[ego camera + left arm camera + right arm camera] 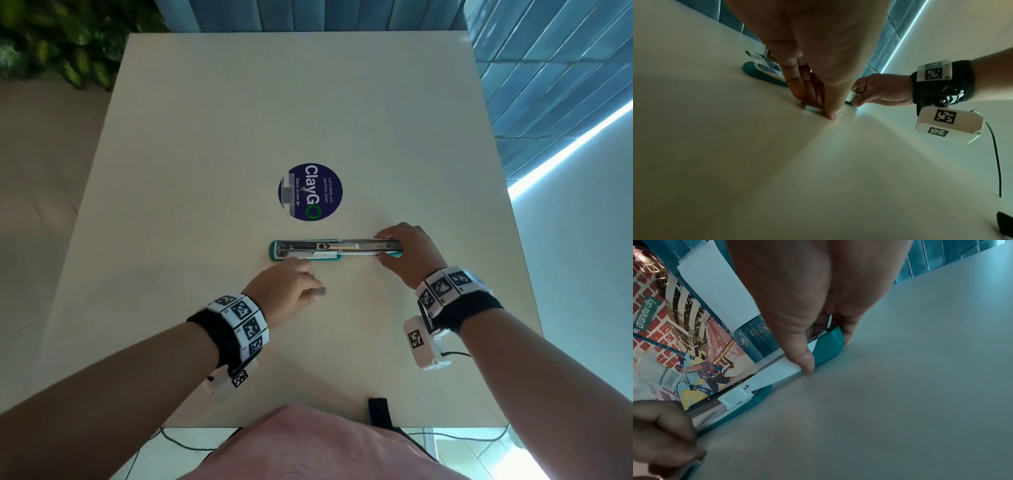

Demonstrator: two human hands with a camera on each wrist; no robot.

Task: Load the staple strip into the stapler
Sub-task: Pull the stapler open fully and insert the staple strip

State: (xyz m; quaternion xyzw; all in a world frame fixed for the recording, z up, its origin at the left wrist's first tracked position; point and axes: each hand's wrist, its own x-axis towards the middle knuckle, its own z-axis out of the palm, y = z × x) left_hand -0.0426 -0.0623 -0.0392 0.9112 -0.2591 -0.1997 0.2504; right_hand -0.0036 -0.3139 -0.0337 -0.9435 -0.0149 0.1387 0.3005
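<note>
Teal stapler point(337, 249) pinched in right hand point(409, 253); staple strip point(320, 291) between left hand point(286, 291) fingertips, mid-table point(239, 120).

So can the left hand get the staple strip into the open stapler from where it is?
Probably yes. The left hand pinches the staple strip just in front of the stapler, whose metal channel lies open upward, and the right hand grips only the far right end.

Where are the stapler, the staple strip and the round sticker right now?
stapler point(337, 247), head view, on the open metal magazine channel.
staple strip point(321, 291), head view, on its exposed end.
round sticker point(317, 192), head view, on its blue middle.
</note>
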